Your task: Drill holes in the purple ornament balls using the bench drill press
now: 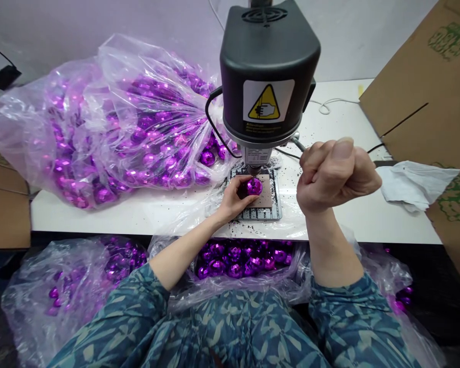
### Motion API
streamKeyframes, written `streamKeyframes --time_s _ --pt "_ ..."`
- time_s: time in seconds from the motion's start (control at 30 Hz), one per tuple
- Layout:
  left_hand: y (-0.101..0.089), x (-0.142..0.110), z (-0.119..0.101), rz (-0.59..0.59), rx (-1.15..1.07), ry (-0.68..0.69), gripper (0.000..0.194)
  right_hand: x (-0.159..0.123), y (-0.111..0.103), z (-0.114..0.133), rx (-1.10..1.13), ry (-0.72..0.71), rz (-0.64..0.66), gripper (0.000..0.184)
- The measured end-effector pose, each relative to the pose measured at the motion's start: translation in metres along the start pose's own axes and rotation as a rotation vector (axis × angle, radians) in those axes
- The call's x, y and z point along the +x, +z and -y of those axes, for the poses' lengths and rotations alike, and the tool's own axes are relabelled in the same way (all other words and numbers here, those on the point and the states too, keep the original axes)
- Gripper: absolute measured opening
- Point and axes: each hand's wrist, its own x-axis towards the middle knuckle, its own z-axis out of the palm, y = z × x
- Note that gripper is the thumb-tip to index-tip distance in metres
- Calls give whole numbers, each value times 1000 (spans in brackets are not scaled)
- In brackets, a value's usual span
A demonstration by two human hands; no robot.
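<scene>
My left hand (pixel 235 198) is closed around the side of a shiny purple faceted ball (pixel 254 187). The ball sits on a brown board (pixel 266 197) over the slotted metal base (pixel 278 209) of a black drill press (pixel 270 66). Directly above the ball is the press's chuck (pixel 254 170); whether its bit touches the ball I cannot tell. On the right, my right hand (pixel 335 176) is raised and wrapped round the end of the press's lever (pixel 298 144); the grip itself is hidden inside my fingers.
A large clear bag (pixel 138 117) of purple balls fills the table's left side. More balls (pixel 237 258) lie in an open bag below the front edge. Crumpled white paper (pixel 414 184) and a cardboard box (pixel 417 82) stand right. Dark shavings surround the base.
</scene>
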Motion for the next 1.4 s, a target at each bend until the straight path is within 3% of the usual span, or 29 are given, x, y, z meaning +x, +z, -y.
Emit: streamKeyframes --time_s 0.37,0.6,0.7,0.8,0.93,1.0,1.1,1.2,1.27,1.33,1.4 --pt "3 -2 0 -13 -74 -62 53 -7 -6 -14 90 -253 58 47" --pt "4 -3 -2 -28 -77 -54 52 -15 -11 -19 163 -318 121 46" --pt "3 -1 -3 -25 -46 -34 51 -10 -8 -13 141 -261 106 49" --pt "0 -3 -7 -62 59 7 49 11 4 1 59 -95 61 47" --pt "1 -31 -24 -152 296 222 47 44 22 12 -18 112 119 53" --pt "7 -58 -34 -60 311 381 49 52 26 12 -19 137 139 53" --pt "23 -105 -44 283 253 508 45 52 26 10 -38 160 159 52" --pt "39 -142 -49 692 350 451 32 49 24 11 -96 178 168 53" --pt "44 -154 -49 850 420 394 31 49 24 12 -85 173 149 54" --pt "39 -151 -46 841 388 410 30 49 24 11 -32 158 126 55" --pt "23 -132 -40 656 284 473 23 50 24 9 -14 168 120 54"
